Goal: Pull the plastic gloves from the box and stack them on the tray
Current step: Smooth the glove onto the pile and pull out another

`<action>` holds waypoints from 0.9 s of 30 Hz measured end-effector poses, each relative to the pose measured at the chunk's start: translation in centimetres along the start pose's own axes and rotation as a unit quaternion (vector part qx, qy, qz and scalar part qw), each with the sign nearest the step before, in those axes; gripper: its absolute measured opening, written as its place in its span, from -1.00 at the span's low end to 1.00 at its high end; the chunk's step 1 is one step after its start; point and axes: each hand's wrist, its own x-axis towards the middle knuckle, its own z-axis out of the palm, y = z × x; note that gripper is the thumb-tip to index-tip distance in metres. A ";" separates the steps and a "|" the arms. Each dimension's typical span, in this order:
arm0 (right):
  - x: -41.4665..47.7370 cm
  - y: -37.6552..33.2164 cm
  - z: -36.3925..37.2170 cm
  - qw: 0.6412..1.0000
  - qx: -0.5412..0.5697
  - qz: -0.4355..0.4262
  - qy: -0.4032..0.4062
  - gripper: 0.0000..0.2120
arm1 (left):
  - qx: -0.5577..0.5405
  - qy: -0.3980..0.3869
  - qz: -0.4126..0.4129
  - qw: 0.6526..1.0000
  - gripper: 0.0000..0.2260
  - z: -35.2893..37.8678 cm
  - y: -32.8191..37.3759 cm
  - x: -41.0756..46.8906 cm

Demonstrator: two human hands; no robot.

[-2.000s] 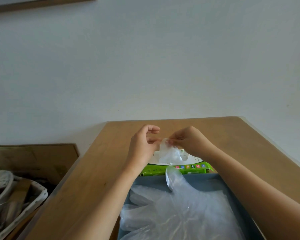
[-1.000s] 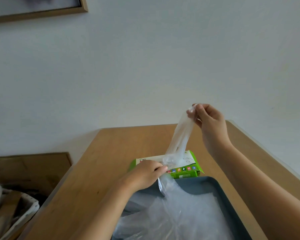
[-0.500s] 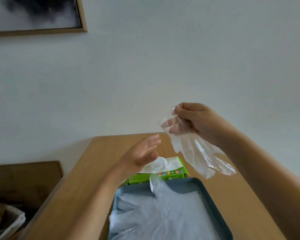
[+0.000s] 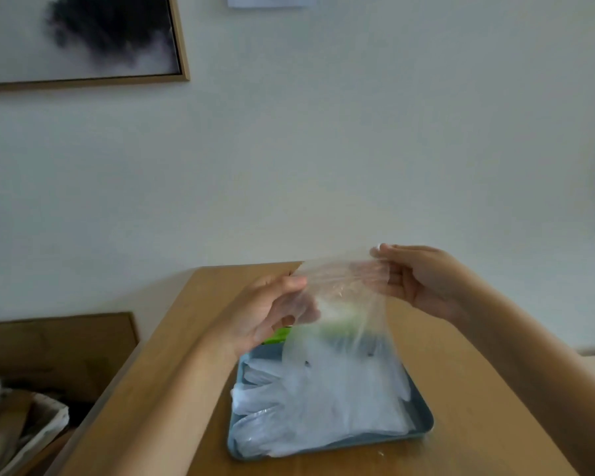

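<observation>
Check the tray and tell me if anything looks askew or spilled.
The glove pile lies unevenly: its finger ends bulge over the left rim of the tray instead of sitting inside. Nothing looks torn or spilled. The left hand and right hand hold a single glove spread above it.

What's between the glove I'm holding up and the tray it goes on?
Nothing visible. The glove, pinched by the left hand and right hand, hangs over the tray, where only the stacked gloves lie.
</observation>
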 end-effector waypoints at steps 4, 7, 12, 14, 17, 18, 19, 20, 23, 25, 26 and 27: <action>-0.8 -0.7 -2.0 0.975 -0.155 0.078 -0.140 -0.32 | 0.155 -0.071 -0.060 0.983 -0.83 -0.3 2.5 -0.8; -1.2 -1.0 -1.4 0.931 -0.266 0.092 -0.233 -0.27 | 0.236 -0.097 -0.102 0.962 -0.91 -1.5 4.0 -0.6; -1.0 1.9 3.0 0.922 -0.329 0.097 -0.180 -0.51 | 0.314 -0.150 -0.187 0.919 -0.90 -3.8 4.4 1.5; -0.6 3.6 3.9 0.944 -0.303 0.084 -0.103 -0.70 | 0.333 -0.159 -0.205 0.907 -0.97 -3.5 4.3 2.3; -0.3 5.4 3.5 0.947 -0.315 0.045 -0.033 -0.81 | 0.361 -0.147 -0.226 0.893 -0.91 -3.3 3.4 3.5; -0.2 6.0 3.0 0.942 -0.332 0.036 -0.021 -0.80 | 0.377 -0.145 -0.234 0.884 -0.89 -3.5 2.7 4.0; -0.2 6.6 2.5 0.936 -0.349 0.032 -0.010 -0.79 | 0.392 -0.146 -0.241 0.876 -0.90 -3.6 2.1 4.3; -0.2 7.3 2.0 0.929 -0.368 0.033 0.001 -0.78 | 0.405 -0.143 -0.247 0.868 -0.91 -3.9 1.2 4.7; 0.0 10.0 0.3 0.890 -0.452 0.034 0.043 -0.77 | 0.425 -0.112 -0.260 0.860 -0.93 -4.9 -1.6 5.8; 0.1 11.9 -0.6 0.874 -0.481 0.033 0.063 -0.79 | 0.431 -0.091 -0.266 0.857 -0.93 -5.4 -3.5 6.4; 0.1 12.7 -0.9 0.868 -0.491 0.032 0.069 -0.78 | 0.439 -0.078 -0.267 0.855 -0.94 -5.6 -4.4 6.6; 0.2 13.3 -1.2 0.861 -0.503 0.029 0.074 -0.76 | 0.446 -0.057 -0.262 0.854 -0.97 -5.6 -5.0 6.6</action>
